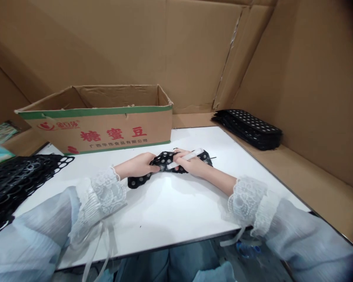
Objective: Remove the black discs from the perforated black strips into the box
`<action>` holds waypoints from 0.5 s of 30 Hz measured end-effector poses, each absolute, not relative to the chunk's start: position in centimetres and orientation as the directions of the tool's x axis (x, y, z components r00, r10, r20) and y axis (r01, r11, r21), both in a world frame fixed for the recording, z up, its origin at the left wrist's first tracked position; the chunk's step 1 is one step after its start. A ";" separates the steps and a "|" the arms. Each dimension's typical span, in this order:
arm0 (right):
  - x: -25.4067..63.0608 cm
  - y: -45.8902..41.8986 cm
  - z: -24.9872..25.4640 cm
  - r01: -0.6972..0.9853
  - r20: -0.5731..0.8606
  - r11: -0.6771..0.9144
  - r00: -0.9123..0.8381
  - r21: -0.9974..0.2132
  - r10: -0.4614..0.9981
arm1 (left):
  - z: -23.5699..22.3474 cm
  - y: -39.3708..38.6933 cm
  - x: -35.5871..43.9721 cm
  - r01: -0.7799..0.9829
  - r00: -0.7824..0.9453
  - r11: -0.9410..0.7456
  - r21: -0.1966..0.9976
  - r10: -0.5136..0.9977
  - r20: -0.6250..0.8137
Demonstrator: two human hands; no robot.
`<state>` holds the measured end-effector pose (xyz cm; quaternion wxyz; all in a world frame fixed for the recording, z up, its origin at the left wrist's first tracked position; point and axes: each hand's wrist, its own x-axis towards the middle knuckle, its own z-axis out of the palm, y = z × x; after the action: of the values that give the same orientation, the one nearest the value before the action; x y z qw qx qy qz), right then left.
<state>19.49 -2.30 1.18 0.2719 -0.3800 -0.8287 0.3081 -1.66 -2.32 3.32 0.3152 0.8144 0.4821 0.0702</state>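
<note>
Black fabric with pale round dots or holes (139, 181) lies bunched across the middle of the white table. My left hand (139, 165) pinches its left part between thumb and fingers. My right hand (191, 162) is closed around a white pen-shaped tool (192, 154), its lower left end resting against the fabric near my left fingertips. Some of the fabric shows past the right hand, with a thin dark strand sticking out. The tool's exact kind cannot be made out, and the right fingers partly hide the fabric.
An open cardboard box (114, 129) with red lettering stands behind my hands to the left. A stack of dotted black pieces (250, 127) sits at the back right. Black ring-patterned mesh (20, 180) is heaped at the left. Cardboard walls (120, 43) enclose the white table (170, 211).
</note>
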 end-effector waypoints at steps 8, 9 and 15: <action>19.7 -2.1 1.5 0.375 0.184 0.486 -0.611 -0.790 0.770 | 4.0 -2.5 -1.7 0.680 0.582 -0.297 0.671 0.775 -0.247; 19.8 -2.0 1.5 0.361 0.182 0.480 -0.616 -0.799 0.766 | 4.0 -2.5 -1.8 0.665 0.595 -0.286 0.690 0.760 -0.259; 20.1 -1.7 1.5 0.298 0.158 0.441 -0.650 -0.847 0.743 | 3.7 -2.3 -2.0 0.569 0.648 -0.182 0.802 0.700 -0.301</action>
<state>20.11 -1.74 1.52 0.2658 -0.3229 -0.8060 0.4187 -2.00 -2.33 3.68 0.4873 0.7658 0.4142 0.0671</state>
